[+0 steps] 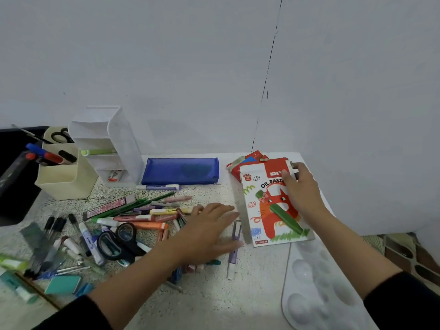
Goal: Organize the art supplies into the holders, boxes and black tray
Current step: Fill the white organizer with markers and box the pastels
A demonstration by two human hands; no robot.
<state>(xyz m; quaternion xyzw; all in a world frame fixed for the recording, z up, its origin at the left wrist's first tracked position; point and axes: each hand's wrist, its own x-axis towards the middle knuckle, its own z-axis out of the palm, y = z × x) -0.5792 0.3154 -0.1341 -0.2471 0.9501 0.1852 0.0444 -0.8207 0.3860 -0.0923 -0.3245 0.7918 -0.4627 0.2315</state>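
A red and white oil pastel box (pixel 266 210) lies at the table's right, with another red box (pixel 240 165) behind it. My right hand (pixel 301 186) rests on the pastel box's top end, fingers pinched on a small grey piece at its open flap. My left hand (pixel 209 232) is spread flat, palm down, over the right edge of a pile of pens, markers and pastels (pixel 142 213), holding nothing. Black scissors (pixel 119 241) lie in the pile. A cream holder (pixel 64 172) with markers, a white tiered holder (pixel 107 144) and the black tray (pixel 14 177) stand at the left.
A blue mesh pencil case (pixel 181 171) lies against the wall. A white paint palette (pixel 319 289) sits at the front right near the table edge. A purple pen (pixel 234 251) lies beside my left hand. Erasers and glue tubes (pixel 64 283) crowd the front left.
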